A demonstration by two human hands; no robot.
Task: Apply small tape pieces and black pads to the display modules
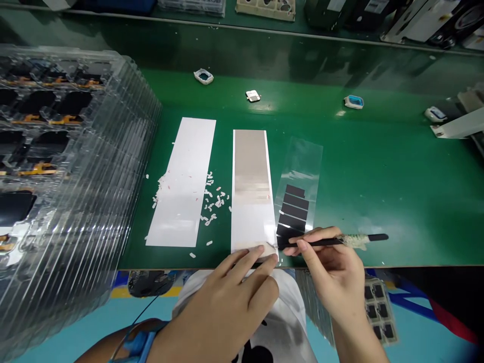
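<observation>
My left hand (242,297) lies over the near end of the middle strip (251,222), its fingertips holding down a small white part (267,250). That strip is white with a beige-grey film on its far portion. A slim black pen-shaped tool (325,242), wrapped in pale tape near its back end, is pinched in my right hand (333,267). The tool's thin tip reaches the white part beside my left fingers. Just beyond my right hand lies a clear sheet (302,156) bearing several black rectangles (295,210). My left thumb is mostly hidden.
Stacked clear trays (124,151) with black screens fill the left side. A white strip (185,186) lies nearby, with small white scraps (215,201) around it. Several small white-rimmed parts, including one with a blue face (354,102), sit farther back. A shelf edge (242,27) crosses behind.
</observation>
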